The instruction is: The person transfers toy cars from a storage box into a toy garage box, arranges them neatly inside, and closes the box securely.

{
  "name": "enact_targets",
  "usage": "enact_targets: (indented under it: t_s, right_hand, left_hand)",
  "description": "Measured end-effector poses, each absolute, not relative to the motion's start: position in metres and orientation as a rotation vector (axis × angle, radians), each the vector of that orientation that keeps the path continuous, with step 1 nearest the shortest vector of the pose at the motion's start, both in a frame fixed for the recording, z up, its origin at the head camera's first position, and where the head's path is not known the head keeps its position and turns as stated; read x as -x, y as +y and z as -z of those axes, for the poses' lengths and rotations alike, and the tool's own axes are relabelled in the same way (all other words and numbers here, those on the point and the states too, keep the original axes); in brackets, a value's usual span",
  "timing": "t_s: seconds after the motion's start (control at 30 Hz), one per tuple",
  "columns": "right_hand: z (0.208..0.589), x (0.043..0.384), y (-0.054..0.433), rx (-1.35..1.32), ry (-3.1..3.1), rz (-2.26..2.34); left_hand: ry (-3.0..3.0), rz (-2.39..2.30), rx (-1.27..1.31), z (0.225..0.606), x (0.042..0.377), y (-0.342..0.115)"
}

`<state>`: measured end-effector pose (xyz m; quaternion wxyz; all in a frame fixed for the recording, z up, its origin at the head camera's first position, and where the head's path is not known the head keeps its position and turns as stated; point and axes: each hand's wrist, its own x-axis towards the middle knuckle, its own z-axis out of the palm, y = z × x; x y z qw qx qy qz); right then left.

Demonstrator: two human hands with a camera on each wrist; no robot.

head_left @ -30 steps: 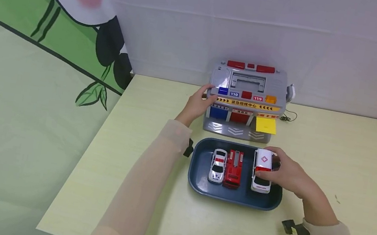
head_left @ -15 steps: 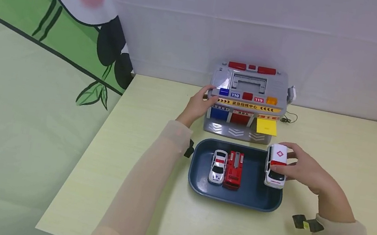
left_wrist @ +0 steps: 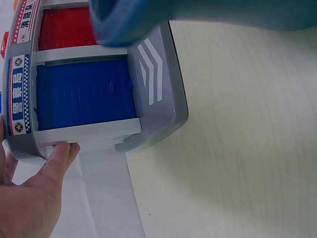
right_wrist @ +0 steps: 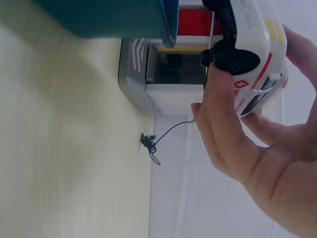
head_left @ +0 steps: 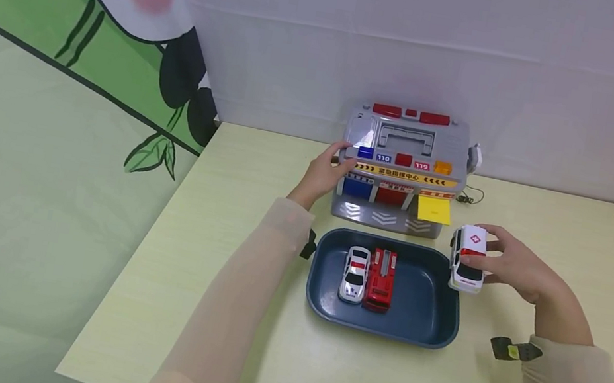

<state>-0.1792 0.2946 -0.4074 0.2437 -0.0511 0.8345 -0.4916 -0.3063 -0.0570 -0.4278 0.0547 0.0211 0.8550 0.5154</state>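
Note:
My right hand (head_left: 515,266) holds a white toy ambulance (head_left: 472,251) with a red cross on its roof, raised beside the right end of a dark blue tray (head_left: 417,333). In the right wrist view the ambulance (right_wrist: 257,44) is tilted, fingers under its wheels. My left hand (head_left: 320,173) grips the left edge of a grey toy rescue station (head_left: 361,130). Its fingertips (left_wrist: 62,148) press the side wall by the blue garage door (left_wrist: 84,94). The station's yellow door (head_left: 433,209) sticks out raised; the blue and red doors are down.
In the tray lie a white toy police car (head_left: 354,276) and a red toy fire truck (head_left: 380,280), side by side. A coiled dark cord (head_left: 470,195) lies behind the station's right side. The pale table (head_left: 200,255) ends at a draped wall (head_left: 278,66).
The ambulance has been lifted out of the tray by my right hand and carried right and away from me, past the tray's right rim. My left hand stays on the station.

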Motion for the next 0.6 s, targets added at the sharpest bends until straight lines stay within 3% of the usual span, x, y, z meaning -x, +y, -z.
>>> enact_targets:
  t_s: [0.6]
  right_hand:
    - [0.417, 0.212, 0.308, 0.109, 2.165, 1.366]
  left_hand:
    - [2.625, -1.549, -0.069, 0.429, 0.306, -0.057]
